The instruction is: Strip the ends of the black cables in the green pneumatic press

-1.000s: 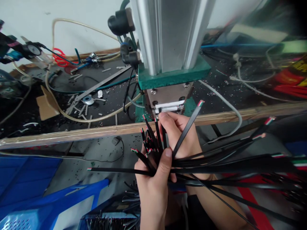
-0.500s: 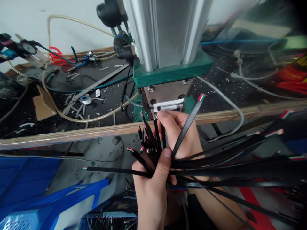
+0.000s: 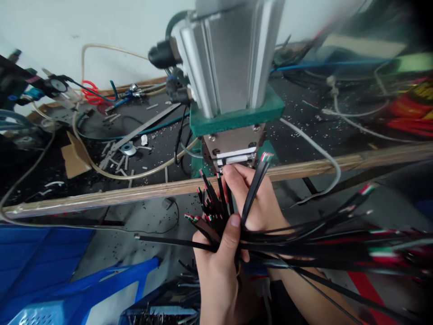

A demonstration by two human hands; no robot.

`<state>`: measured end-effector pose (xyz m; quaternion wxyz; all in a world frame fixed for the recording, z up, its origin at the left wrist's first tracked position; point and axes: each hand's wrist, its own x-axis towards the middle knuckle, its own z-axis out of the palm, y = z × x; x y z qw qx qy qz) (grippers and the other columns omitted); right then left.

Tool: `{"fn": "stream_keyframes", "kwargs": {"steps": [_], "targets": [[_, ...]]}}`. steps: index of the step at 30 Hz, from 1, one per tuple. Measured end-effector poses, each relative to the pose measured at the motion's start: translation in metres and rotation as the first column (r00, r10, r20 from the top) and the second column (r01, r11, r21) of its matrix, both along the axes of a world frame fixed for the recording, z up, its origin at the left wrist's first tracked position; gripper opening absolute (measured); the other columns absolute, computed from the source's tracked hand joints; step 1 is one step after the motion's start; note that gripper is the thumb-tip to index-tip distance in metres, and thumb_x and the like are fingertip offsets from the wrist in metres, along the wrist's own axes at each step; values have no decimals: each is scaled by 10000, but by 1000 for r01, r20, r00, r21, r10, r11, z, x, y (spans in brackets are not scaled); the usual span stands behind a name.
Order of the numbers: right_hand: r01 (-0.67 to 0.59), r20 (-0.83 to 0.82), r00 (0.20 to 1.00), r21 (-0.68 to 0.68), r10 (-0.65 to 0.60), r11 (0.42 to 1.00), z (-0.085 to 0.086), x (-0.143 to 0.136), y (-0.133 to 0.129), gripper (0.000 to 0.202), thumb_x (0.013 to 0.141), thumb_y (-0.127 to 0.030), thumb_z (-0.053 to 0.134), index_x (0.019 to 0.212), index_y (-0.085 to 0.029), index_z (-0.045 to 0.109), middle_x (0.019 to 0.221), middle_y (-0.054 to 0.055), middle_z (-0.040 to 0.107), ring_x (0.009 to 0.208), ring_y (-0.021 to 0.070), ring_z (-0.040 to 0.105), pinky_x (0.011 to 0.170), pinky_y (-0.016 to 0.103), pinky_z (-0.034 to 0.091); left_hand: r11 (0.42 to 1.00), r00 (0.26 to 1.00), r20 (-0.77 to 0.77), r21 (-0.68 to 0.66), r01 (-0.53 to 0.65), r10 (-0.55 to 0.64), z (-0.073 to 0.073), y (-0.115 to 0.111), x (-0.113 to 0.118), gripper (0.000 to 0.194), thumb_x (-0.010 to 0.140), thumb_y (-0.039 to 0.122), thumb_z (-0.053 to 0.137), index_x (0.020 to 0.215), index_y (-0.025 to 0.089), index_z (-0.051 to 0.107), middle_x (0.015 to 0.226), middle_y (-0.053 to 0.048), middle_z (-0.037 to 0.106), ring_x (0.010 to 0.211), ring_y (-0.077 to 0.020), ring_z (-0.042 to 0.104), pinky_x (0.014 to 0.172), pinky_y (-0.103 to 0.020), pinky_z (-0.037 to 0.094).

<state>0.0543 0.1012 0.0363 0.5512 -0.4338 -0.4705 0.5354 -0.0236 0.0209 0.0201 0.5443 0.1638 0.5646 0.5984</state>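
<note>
My left hand (image 3: pixel 218 266) is closed around a bundle of flat black cables (image 3: pixel 287 250), its thumb pressed on top. Red, white and green wire ends show at the cable tips. My right hand (image 3: pixel 253 194) pinches one black cable between thumb and fingers, close to the slotted metal head (image 3: pixel 233 142) of a bench press. That cable's tip is at the slot, partly hidden by my fingers. A few cables (image 3: pixel 255 185) stand up from the bundle across the back of my right hand.
Above the metal head rise a green plate (image 3: pixel 237 110) and an aluminium cylinder (image 3: pixel 228 63). The wooden bench edge (image 3: pixel 162 189) runs across the middle. Hoses, scraps and a piece of cardboard (image 3: pixel 76 155) lie at left. Below are a blue plastic stool (image 3: pixel 101 289) and a box of cables (image 3: pixel 162 311).
The camera view has shifted, so the press sits lower in the picture. Both hands keep their grips, and more cable tips now show above my right hand.
</note>
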Motion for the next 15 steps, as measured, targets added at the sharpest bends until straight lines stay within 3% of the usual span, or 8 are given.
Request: {"fn": "stream_keyframes", "kwargs": {"steps": [3, 6, 8, 11, 13, 15], "targets": [[-83, 61, 995, 92, 78, 992, -12, 8, -1, 498, 1134, -552, 614, 758, -227, 581, 667, -14, 628, 594, 152, 557, 572, 278, 433, 997, 997, 19, 19, -73, 73, -6, -5, 6, 530, 715, 517, 1084, 1095, 214, 871, 708, 15, 758, 437, -87, 547, 411, -180, 471], [-122, 72, 991, 182, 110, 976, -21, 14, -4, 484, 1174, -478, 556, 767, -219, 592, 669, -7, 623, 597, 155, 569, 577, 287, 428, 988, 989, 9, 30, -148, 148, -15, -13, 12, 758, 714, 506, 1093, 1371, 272, 796, 1051, -33, 861, 465, -63, 572, 407, -171, 466], [-136, 78, 990, 262, 119, 956, -24, 18, -6, 483, 1186, -426, 524, 756, -214, 588, 671, 4, 626, 600, 158, 576, 587, 295, 424, 988, 988, -10, 33, -151, 152, -23, -18, 15, 849, 736, 519, 1079, 1482, 298, 740, 1115, -48, 865, 491, -88, 620, 435, -194, 510], [-155, 77, 988, 338, 137, 928, -25, 22, -10, 456, 1178, -387, 514, 761, -215, 587, 699, 13, 636, 625, 165, 597, 618, 303, 439, 985, 985, -53, 48, -164, 166, -31, -24, 16, 855, 772, 508, 1056, 1528, 294, 718, 1094, -58, 866, 784, -218, 812, 756, -305, 688], [-143, 51, 990, 367, 134, 919, -25, 24, -12, 433, 1171, -384, 523, 780, -217, 601, 725, 13, 642, 657, 167, 614, 643, 304, 446, 979, 979, -58, 69, -192, 196, -32, -25, 17, 786, 771, 509, 1055, 1463, 277, 762, 1119, -65, 864, 1047, -285, 838, 979, -369, 676], [-152, 2, 986, 381, 164, 912, -25, 27, -14, 431, 1168, -394, 548, 781, -216, 617, 717, 5, 625, 653, 160, 600, 634, 301, 432, 971, 973, -31, 74, -226, 229, -30, -25, 20, 733, 728, 524, 1079, 1359, 267, 808, 1131, -62, 859, 1109, -282, 828, 958, -330, 670]]}}
